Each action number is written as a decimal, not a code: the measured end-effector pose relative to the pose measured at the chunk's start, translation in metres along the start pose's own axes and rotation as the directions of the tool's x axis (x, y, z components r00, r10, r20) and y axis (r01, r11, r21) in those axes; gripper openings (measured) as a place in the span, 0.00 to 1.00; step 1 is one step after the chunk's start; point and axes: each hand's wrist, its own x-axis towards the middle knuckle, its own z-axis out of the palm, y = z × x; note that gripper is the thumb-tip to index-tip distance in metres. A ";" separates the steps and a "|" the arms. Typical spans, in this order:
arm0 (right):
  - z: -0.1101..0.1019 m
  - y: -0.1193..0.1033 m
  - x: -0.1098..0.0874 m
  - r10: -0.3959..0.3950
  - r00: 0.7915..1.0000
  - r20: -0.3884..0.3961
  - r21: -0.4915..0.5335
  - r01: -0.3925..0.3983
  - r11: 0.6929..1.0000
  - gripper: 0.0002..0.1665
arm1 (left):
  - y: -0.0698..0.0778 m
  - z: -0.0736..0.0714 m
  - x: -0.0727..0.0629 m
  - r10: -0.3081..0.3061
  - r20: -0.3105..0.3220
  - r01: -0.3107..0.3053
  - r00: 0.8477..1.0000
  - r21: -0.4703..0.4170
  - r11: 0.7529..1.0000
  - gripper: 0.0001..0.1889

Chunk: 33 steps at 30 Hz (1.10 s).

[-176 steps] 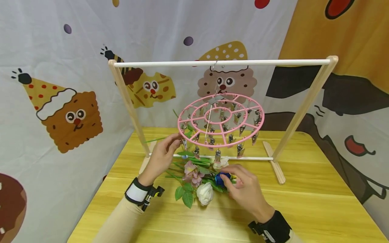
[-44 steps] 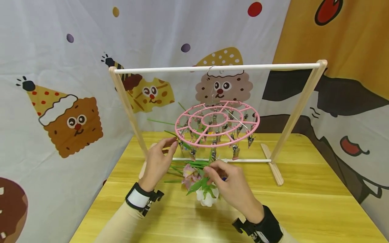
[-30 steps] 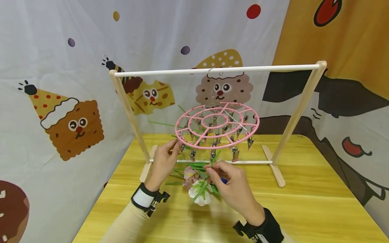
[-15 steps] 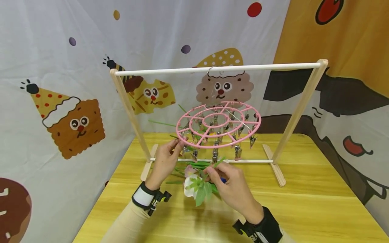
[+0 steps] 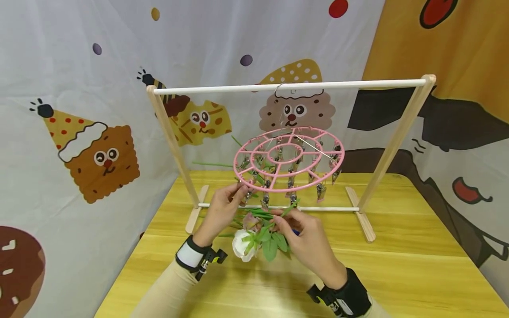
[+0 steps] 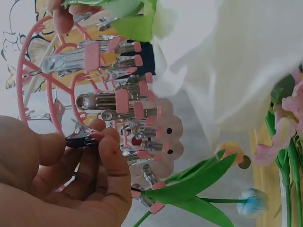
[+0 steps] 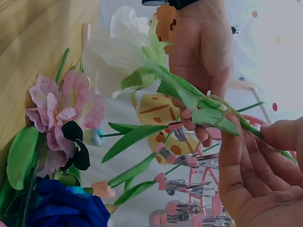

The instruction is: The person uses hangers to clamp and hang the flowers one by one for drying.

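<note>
In the head view, my right hand (image 5: 310,236) pinches the green stem of a white rose (image 5: 242,245). The rose head hangs to the left, over the flower pile. My left hand (image 5: 223,207) is at the near left rim of a pink round clip hanger (image 5: 274,190). Between its thumb and fingers is a small metal clip (image 6: 83,138) with pink tips, seen in the left wrist view. The right wrist view shows the stem (image 7: 248,126) between thumb and fingers, its end pointing toward the hanging clips.
The hanger hangs from a white rod (image 5: 222,88) on a wooden stand (image 5: 397,137). A blue tulip (image 6: 252,202) hangs from the hanger, with other stems near it. A pink flower (image 7: 59,113) and a blue rose (image 7: 68,205) lie on the wooden table (image 5: 405,274).
My right hand has gone from the blue rose to the white rose's stem, lifting it. The rose head has swung left. My left hand, still at the rim, has shifted slightly right; the hanger has turned.
</note>
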 end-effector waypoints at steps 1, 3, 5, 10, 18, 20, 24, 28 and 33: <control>0.000 0.000 0.000 0.003 1.000 -0.006 0.003 -0.003 1.000 0.05 | 0.000 0.001 0.000 -0.001 0.013 0.001 1.000 -0.007 1.000 0.17; 0.000 0.000 0.000 0.004 1.000 -0.020 0.005 -0.004 1.000 0.04 | 0.001 0.002 0.001 0.001 0.033 0.000 0.999 -0.026 1.000 0.18; 0.000 -0.001 0.001 0.002 1.000 -0.031 -0.006 -0.002 1.000 0.03 | 0.003 0.003 0.001 0.003 0.048 -0.001 0.999 -0.038 0.999 0.18; 0.000 -0.001 0.002 -0.009 0.999 -0.051 -0.017 0.008 1.000 0.05 | 0.007 0.007 0.000 0.018 0.073 -0.013 0.997 -0.065 0.998 0.18; 0.005 -0.001 0.003 -0.059 0.993 -0.103 -0.003 0.059 0.998 0.05 | 0.011 0.010 -0.004 0.018 0.104 -0.011 0.994 -0.074 0.997 0.17; 0.006 -0.001 0.002 -0.067 0.991 -0.114 -0.002 0.067 0.998 0.08 | 0.011 0.010 -0.005 0.012 0.109 -0.004 0.994 -0.073 0.997 0.16; 0.008 -0.002 0.001 -0.076 0.988 -0.131 -0.027 0.074 0.997 0.11 | 0.010 0.010 -0.006 0.011 0.118 -0.003 0.993 -0.069 0.998 0.14; 0.009 -0.004 0.001 -0.065 0.989 -0.132 -0.020 0.063 0.998 0.11 | 0.009 0.010 -0.008 0.020 0.123 -0.015 0.992 -0.047 0.999 0.14; 0.011 -0.004 0.001 -0.045 0.990 -0.134 0.007 0.046 0.999 0.10 | 0.008 0.009 -0.010 0.021 0.106 -0.018 0.994 -0.028 0.999 0.14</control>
